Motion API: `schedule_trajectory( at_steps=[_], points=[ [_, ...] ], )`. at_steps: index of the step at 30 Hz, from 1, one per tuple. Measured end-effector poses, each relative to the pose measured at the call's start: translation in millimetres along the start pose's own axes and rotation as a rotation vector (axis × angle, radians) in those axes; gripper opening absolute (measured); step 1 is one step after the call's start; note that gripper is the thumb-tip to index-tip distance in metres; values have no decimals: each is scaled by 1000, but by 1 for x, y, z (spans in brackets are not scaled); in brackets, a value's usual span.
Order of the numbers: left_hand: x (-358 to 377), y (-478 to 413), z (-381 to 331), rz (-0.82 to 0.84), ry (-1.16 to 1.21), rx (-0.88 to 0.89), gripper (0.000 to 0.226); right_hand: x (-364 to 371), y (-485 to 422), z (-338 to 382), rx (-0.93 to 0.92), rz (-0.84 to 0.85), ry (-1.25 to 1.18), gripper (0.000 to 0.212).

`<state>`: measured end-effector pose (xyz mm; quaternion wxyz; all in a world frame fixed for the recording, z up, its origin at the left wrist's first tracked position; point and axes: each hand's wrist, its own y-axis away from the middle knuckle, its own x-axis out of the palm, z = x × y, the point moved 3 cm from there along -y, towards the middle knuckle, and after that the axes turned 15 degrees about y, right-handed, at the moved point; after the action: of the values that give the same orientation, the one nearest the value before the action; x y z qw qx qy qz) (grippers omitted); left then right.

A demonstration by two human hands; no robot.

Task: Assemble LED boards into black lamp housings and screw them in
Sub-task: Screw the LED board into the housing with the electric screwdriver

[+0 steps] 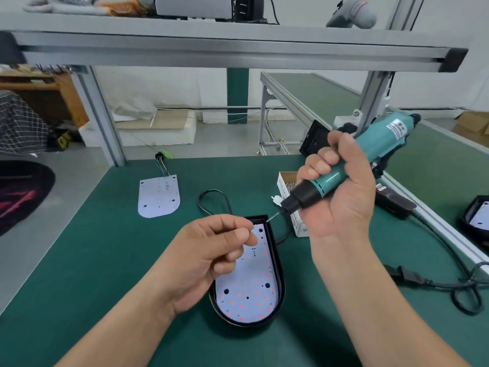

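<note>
Green bench [105,260], front edge: board [248,295] sits in black housing [281,284] while left hand [211,255] pinches a likely screw [253,227] to load the screwdriver [344,168] gripped by the right hand [344,200].

White LED board [238,282] lies, seemingly flat, inside black housing [281,287].

Item [253,227] the left hand [211,255] pinches is too small to identify; LED board [248,292] beneath its fingers [227,254] sits partly hidden.

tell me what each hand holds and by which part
Right hand grips the electric screwdriver around its teal barrel. Left hand pinches something tiny between thumb and forefinger, probably a screw.
</note>
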<state>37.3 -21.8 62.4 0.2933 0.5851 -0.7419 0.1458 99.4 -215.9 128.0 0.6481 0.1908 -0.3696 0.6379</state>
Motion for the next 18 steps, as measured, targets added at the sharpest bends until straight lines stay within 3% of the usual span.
schedule_trajectory(
  at_steps=[10,18],
  points=[
    [6,7,12,62,-33,11,19,0,16,-11,-3,55,3,17],
    [7,6,12,61,-55,26,17,1,21,-13,1,81,39,10]
  ],
)
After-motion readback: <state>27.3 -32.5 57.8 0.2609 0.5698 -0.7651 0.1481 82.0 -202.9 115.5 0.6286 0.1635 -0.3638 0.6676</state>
